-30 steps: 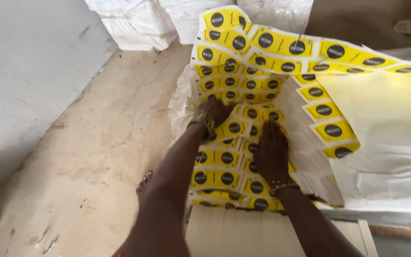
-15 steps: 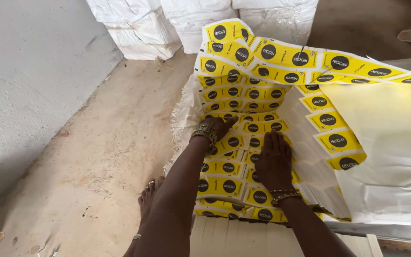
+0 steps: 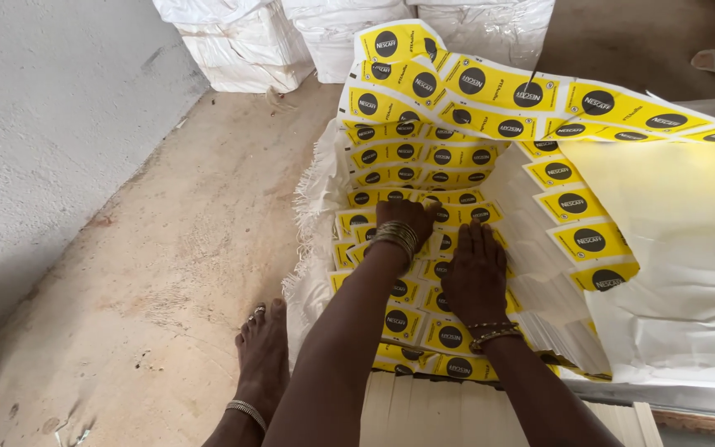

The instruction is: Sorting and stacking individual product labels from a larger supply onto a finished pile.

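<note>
A thick stack of yellow printed paper sheets with black round marks lies on a white woven sack. My left hand has its fingers curled down onto the sheets near the middle of the stack, bangles on the wrist. Beside it, my right hand rests flat, fingers spread, pressing on the top sheets. Part of the stack is folded back to the right, its yellow edge draped over the white undersides. Whether the left hand pinches a sheet is hidden by the fingers.
White woven sacks stand stacked at the back. A grey wall runs along the left. My bare left foot, with toe ring and anklet, stands on the sandy concrete floor. A pale wooden board sits under the stack's near edge.
Both hands have stayed on the sheets, the left one shifting slightly toward me. The camera has tilted, showing more of the foot and floor.
</note>
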